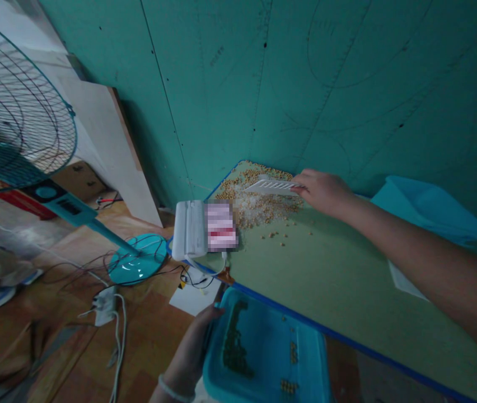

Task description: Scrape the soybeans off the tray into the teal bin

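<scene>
My right hand is closed on the end of a thin white slotted plastic piece, whose exact kind I cannot tell. The piece is held low over a pile of yellow beans and whitish translucent bits on the pale green tabletop. Below the table's front edge is a blue plastic tub. My left hand grips this tub at its left rim, fingers partly hidden. Inside lie dark greenish grains along the left and small clusters of yellowish beans at the right.
Beside the pile at the table's left corner sit a white device and a blurred pink phone-like object with a cable. A blue container stands at the back right, against the green wall. A standing fan and power strip occupy the floor left.
</scene>
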`<state>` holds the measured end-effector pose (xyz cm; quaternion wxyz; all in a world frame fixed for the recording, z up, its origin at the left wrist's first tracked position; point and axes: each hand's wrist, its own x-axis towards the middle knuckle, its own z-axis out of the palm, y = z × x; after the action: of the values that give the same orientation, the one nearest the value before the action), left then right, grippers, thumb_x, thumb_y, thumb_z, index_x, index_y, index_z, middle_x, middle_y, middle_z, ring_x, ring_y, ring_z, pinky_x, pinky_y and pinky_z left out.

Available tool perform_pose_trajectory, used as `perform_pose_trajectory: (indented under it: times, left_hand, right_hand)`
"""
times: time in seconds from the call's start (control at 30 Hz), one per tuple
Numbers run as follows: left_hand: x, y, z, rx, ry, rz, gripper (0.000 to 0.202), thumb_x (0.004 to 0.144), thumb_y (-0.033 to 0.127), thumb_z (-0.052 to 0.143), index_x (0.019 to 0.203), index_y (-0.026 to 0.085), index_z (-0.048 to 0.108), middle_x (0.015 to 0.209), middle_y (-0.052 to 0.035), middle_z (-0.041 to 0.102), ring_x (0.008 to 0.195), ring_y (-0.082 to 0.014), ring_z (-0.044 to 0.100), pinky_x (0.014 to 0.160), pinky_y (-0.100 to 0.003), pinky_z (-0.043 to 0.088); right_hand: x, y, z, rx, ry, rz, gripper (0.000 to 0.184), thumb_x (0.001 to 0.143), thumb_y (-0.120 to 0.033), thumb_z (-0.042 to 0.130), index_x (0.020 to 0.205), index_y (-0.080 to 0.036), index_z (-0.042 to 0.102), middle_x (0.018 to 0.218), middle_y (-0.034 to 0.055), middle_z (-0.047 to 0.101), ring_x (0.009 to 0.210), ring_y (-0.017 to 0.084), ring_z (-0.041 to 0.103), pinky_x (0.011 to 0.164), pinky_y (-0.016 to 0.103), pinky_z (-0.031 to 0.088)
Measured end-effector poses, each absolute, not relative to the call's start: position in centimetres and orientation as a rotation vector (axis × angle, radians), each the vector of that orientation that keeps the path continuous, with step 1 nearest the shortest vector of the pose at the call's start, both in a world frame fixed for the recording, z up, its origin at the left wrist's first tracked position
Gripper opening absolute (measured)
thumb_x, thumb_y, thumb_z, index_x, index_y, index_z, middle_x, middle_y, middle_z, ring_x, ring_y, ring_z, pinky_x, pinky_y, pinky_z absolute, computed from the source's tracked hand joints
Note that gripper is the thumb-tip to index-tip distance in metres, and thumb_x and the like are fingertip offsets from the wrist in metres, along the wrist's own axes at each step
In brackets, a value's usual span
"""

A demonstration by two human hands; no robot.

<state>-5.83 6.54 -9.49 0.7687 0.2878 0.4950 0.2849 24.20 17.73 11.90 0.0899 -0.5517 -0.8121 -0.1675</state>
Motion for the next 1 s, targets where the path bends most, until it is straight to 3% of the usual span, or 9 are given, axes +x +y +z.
perform_pose_trajectory:
  times: [0.17,0.27,0.37,0.53,0.6,0.77,1.0]
  left_hand:
    - [-6.2,6.5,-10.4,0.765,1.164,0.551,0.014,0.044,0.012,0.067,0.051,0.021,0.057,0.064,-0.007,0.07,0.118,-0.0382,0.031,0.099,-0.048,0.022]
    - [-6.0,6.8,-11.0,0.854,1.179,0.571,0.016,0.045,0.015,0.066,0.058,0.021,0.059,0.078,-0.0067,0.071,0.12,-0.0346,0.028,0.1,-0.042,0.024]
    - [-5.6,7.2,-11.3,0.933,1.196,0.592,0.023,0.042,0.017,0.065,0.065,0.021,0.06,0.09,-0.0062,0.069,0.124,-0.0325,0.022,0.101,-0.04,0.021]
    - [-4.7,8.0,-11.3,1.028,1.248,0.525,0.015,0.037,0.022,0.062,0.05,0.023,0.054,0.068,-0.0073,0.07,0.115,-0.0407,0.034,0.097,-0.048,0.027]
    - [-4.3,8.2,-11.2,1.063,1.261,0.515,0.015,0.037,0.025,0.06,0.051,0.023,0.054,0.069,-0.0086,0.07,0.114,-0.0406,0.036,0.096,-0.047,0.029]
    - [-3.8,8.2,-11.1,1.136,1.291,0.514,0.024,0.036,0.032,0.057,0.058,0.022,0.056,0.082,-0.012,0.069,0.115,-0.0382,0.035,0.096,-0.042,0.03]
    - [-3.7,8.2,-10.7,1.204,1.3,0.452,0.012,0.038,0.031,0.056,0.048,0.025,0.051,0.073,-0.008,0.071,0.106,-0.0357,0.046,0.091,-0.039,0.036]
  right_hand:
    - [26.2,16.6,12.5,-1.668,-2.324,-0.459,0.025,0.081,-0.031,0.04,0.09,-0.017,0.058,0.088,0.0082,0.059,0.075,0.018,0.053,0.055,0.025,0.033]
    - [29.0,15.3,13.2,-1.764,-2.227,-0.448,0.025,0.081,-0.032,0.039,0.088,-0.015,0.057,0.083,0.0092,0.06,0.073,0.02,0.054,0.054,0.025,0.034]
    - [32.1,13.7,13.1,-2.013,-2.105,-0.351,0.028,0.081,-0.032,0.038,0.093,-0.015,0.055,0.074,0.008,0.062,0.059,0.017,0.054,0.046,0.024,0.032]
    - [34.5,10.8,11.7,-2.204,-1.996,0.006,0.029,0.079,-0.03,0.037,0.097,-0.016,0.055,0.078,0.0072,0.065,0.061,0.016,0.058,0.048,0.022,0.036]
    - [34.4,9.7,11.4,-2.215,-2.001,0.068,0.029,0.08,-0.031,0.037,0.096,-0.016,0.055,0.077,0.0067,0.065,0.061,0.016,0.058,0.047,0.022,0.037]
    - [33.9,7.0,10.8,-2.172,-2.071,-0.028,0.031,0.081,-0.033,0.034,0.099,-0.018,0.054,0.074,0.0054,0.065,0.058,0.016,0.058,0.045,0.022,0.036]
    - [33.2,5.9,9.7,-2.145,-2.198,-0.099,0.03,0.084,-0.031,0.031,0.101,-0.017,0.052,0.076,0.0056,0.065,0.061,0.016,0.059,0.047,0.022,0.037]
